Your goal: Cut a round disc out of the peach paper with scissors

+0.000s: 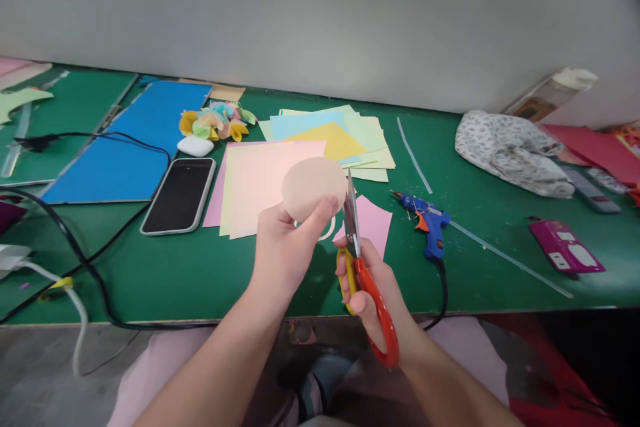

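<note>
Scissors (pixel 353 233) point away from the body, their handles held by the right hand's (pixel 393 287) curled fingers and thumb. Just left of the blades, the pale paper disc (pixel 307 183) is pinched by the left hand (pixel 283 250), nearer to it, thumb on top, above the green surface (pixel 225 287).

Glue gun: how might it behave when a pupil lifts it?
The glue gun probably feels rigid, looking like moulded plastic. The long glue stick behind may wobble, and the cord, running off the table edge, could tug.
</note>
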Available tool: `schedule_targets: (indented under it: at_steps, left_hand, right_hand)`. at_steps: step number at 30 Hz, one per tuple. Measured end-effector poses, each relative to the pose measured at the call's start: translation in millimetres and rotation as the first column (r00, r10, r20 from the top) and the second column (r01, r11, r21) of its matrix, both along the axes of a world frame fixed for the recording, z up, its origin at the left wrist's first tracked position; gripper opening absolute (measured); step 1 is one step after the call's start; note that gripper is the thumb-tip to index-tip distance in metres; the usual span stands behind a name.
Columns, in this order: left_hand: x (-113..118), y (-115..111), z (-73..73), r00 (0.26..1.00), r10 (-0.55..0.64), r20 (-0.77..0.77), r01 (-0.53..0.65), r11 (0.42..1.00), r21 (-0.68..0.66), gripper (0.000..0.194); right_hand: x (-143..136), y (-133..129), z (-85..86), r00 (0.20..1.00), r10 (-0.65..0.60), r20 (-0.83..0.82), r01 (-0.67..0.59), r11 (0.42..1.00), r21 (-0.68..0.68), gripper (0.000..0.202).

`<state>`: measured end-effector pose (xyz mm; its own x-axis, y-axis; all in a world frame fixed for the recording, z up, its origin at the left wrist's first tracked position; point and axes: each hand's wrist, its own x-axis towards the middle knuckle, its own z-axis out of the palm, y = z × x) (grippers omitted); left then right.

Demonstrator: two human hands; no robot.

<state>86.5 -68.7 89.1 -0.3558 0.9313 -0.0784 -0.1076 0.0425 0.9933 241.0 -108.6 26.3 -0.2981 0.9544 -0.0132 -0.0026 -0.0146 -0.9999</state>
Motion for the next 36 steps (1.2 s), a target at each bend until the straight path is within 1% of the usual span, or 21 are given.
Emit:
schedule_targets:
  at_steps: [3,9,14,19,24,30,36]
  left_hand:
    - [2,-1,1.3,1.0,-0.011,-0.011,0.011,1.0,-0.002,0.022]
    - [5,-4,3.0,0.999,-0.054,-0.008,0.054,0.999,0.0,0.017]
    - [5,-5,3.2,0.996,-0.09,-0.018,0.089,0.996,-0.019,0.025]
    - [6,-5,0.4,0.998,-0.032,0.046,0.031,0.999,0.006,0.025]
    - [8,-7,0.9,0.999,-0.007,0.034,0.006,0.999,0.032,0.024]
    - [10,-10,2.6,0.999,-0.028,0.02,0.027,0.999,0.018,0.028]
    - [11,-9,1.9,1.0,-0.015,-0.009,0.015,1.0,0.009,0.027]
  right_hand:
    - [0,0,1.3,1.0,0.009,-0.007,-0.009,1.0,0.001,0.096]
    - [1,1,-0.9,1.0,-0.001,-0.028,0.002,0.999,0.035,0.09]
    - [1,1,5.3,1.0,-0.021,-0.002,0.021,1.0,0.017,0.092]
    - [2,1,2.2,1.0,0.002,0.007,-0.002,1.0,0.026,0.097]
    - [2,2,0.3,0.999,-0.006,0.033,0.004,0.999,0.054,0.097]
    - [1,1,9.8,1.0,-0.011,0.028,0.01,0.999,0.042,0.085]
    - [1,1,9.9,1.0,0.003,0.014,-0.003,1.0,0.027,0.08]
